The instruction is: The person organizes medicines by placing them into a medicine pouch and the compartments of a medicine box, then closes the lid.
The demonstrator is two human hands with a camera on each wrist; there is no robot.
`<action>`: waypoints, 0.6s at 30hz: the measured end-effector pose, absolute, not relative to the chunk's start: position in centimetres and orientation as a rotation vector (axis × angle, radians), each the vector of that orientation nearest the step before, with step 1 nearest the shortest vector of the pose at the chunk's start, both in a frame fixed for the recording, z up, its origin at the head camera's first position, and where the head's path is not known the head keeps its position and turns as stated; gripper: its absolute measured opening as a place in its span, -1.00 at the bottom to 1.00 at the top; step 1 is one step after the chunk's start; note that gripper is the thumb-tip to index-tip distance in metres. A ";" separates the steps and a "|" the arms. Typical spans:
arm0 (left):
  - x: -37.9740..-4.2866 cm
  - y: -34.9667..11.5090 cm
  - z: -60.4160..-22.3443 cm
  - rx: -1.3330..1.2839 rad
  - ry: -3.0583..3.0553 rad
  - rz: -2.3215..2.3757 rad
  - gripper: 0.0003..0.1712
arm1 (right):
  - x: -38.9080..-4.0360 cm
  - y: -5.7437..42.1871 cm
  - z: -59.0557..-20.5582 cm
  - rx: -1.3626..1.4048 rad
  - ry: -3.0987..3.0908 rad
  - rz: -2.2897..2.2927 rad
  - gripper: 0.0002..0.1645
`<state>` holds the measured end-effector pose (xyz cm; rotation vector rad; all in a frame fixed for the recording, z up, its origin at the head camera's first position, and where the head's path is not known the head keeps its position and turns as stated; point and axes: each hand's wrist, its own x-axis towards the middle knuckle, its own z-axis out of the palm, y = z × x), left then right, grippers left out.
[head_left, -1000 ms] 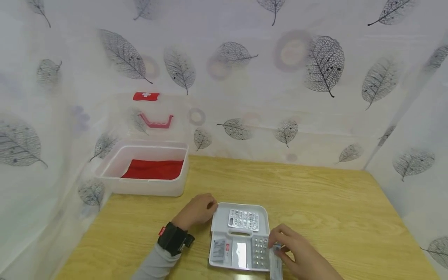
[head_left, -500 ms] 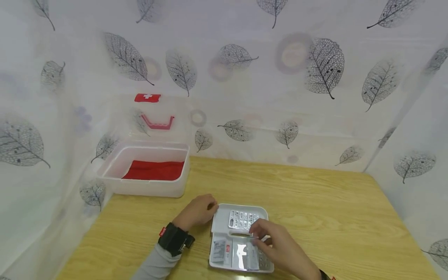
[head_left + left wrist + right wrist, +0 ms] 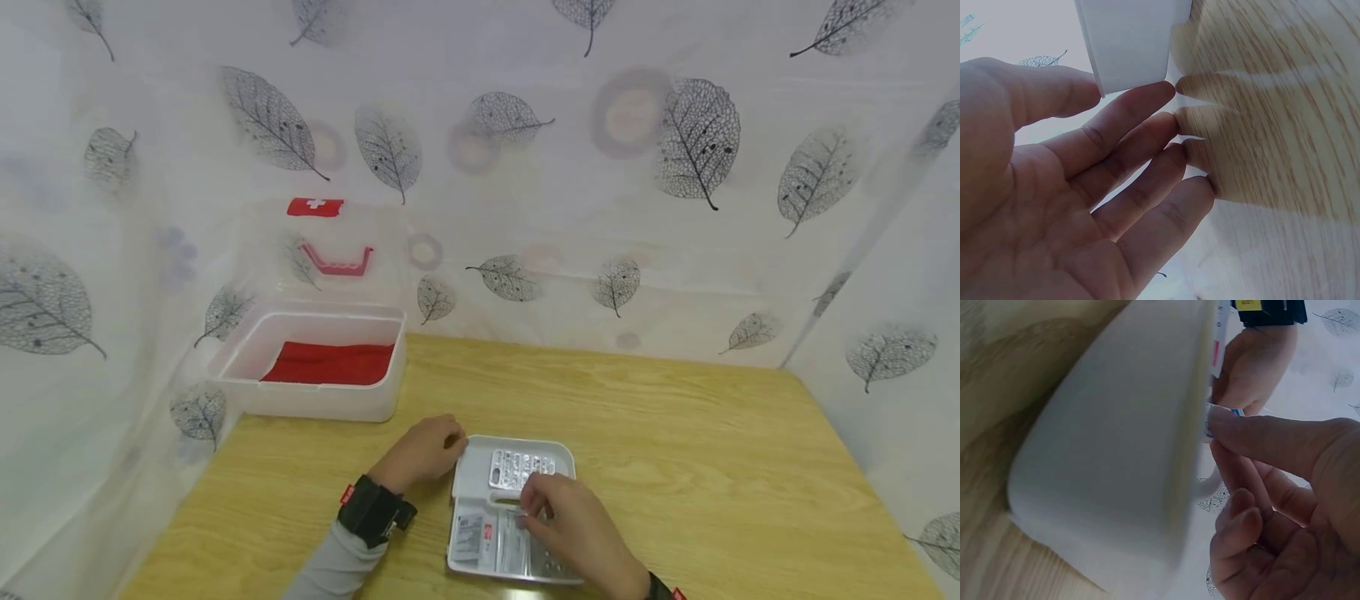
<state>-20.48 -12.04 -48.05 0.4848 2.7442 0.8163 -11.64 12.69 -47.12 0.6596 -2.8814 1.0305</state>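
A small white case (image 3: 472, 471) lies unfolded on the table, with a handle across its middle. My left hand (image 3: 422, 450) holds its upper left corner; in the left wrist view, thumb and index finger meet the case wall (image 3: 1135, 44). Over the lower half, my right hand (image 3: 581, 529) pinches the top end of a slim clear packet (image 3: 513, 546). That packet lies beside a packet with a red label (image 3: 487, 537) and a grey printed sachet (image 3: 469, 533). A silver blister pack (image 3: 512, 469) is in the upper half. My right hand partly hides the lower right compartment.
A translucent plastic box (image 3: 322, 402) stands at the back left with a red cloth (image 3: 330, 364) inside. Its lid, with a pink handle (image 3: 337, 263), leans up behind it. A leaf-patterned curtain (image 3: 517, 183) surrounds the wooden table (image 3: 675, 450).
My right hand has carried the clear packet from the case's right edge leftward into the lower half, beside the red-labelled packet. My left hand has stayed at the corner.
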 end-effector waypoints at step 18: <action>-20.6 -12.4 -48.1 0.439 2.745 0.822 -0.83 | -10.5 14.5 -45.1 0.413 -2.972 0.839 -0.69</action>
